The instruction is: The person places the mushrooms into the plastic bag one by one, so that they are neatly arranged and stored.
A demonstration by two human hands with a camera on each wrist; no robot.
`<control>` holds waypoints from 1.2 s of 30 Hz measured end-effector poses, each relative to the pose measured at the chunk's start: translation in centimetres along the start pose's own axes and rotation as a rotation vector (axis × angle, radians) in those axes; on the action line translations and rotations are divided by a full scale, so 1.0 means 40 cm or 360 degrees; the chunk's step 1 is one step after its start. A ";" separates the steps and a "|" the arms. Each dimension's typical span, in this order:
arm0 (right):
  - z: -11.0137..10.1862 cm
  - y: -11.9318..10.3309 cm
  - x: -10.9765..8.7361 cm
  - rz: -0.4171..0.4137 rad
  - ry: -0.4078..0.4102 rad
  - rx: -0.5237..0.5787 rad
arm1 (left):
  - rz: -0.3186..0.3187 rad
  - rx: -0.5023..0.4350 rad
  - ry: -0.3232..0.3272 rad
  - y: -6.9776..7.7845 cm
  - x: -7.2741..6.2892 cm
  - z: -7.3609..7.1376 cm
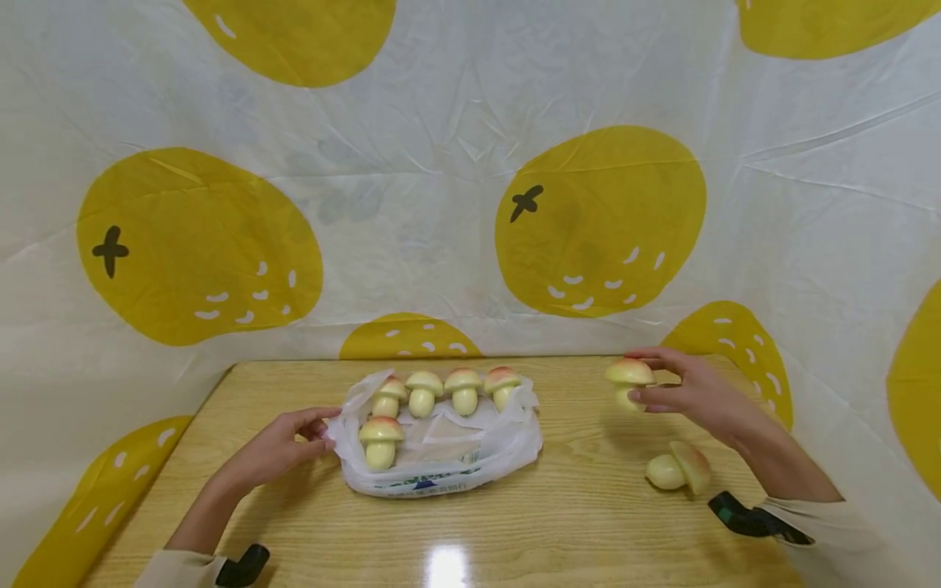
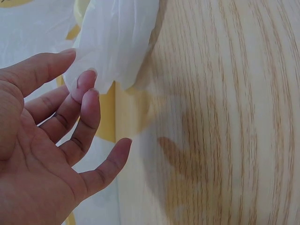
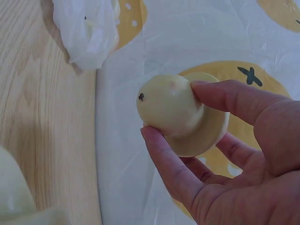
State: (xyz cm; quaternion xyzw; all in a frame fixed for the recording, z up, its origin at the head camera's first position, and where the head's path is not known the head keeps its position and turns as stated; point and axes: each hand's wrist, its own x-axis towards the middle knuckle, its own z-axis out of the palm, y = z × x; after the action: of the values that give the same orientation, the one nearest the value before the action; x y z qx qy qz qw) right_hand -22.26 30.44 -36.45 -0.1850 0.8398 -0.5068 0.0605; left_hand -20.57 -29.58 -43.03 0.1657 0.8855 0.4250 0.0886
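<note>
A white plastic bag [image 1: 510, 449] lies on the table with its mouth spread wide. Inside it stand several toy mushrooms [image 1: 465, 392], pale yellow with reddish caps, in a back row plus one at front left [image 1: 381, 445]. My left hand [image 1: 283, 445] pinches the bag's left edge, thumb and fingertips at the thin plastic [image 2: 117, 42] in the left wrist view. To the right of the bag, my right hand [image 1: 680, 388] holds another toy mushroom [image 1: 629, 374] upright above the table, thumb and fingers around its stem and cap; its rounded stem end [image 3: 164, 103] faces the right wrist camera.
One more toy mushroom [image 1: 676, 469] lies on its side on the wooden table [image 1: 573, 523], below my right hand. A white cloth with yellow fruit prints [image 1: 412, 245] hangs behind the table and along both sides.
</note>
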 end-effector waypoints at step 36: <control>0.179 -0.055 0.143 -0.0045 -0.0274 0.0346 | 0.0023 0.0030 0.0000 -0.003 -0.001 0.000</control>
State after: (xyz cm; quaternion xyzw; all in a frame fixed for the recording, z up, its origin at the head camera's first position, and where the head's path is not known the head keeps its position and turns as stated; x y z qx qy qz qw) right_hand -24.93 21.44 -37.46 -0.2321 0.7690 -0.5777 0.1449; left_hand -20.57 -29.68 -43.13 0.1730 0.8882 0.4173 0.0841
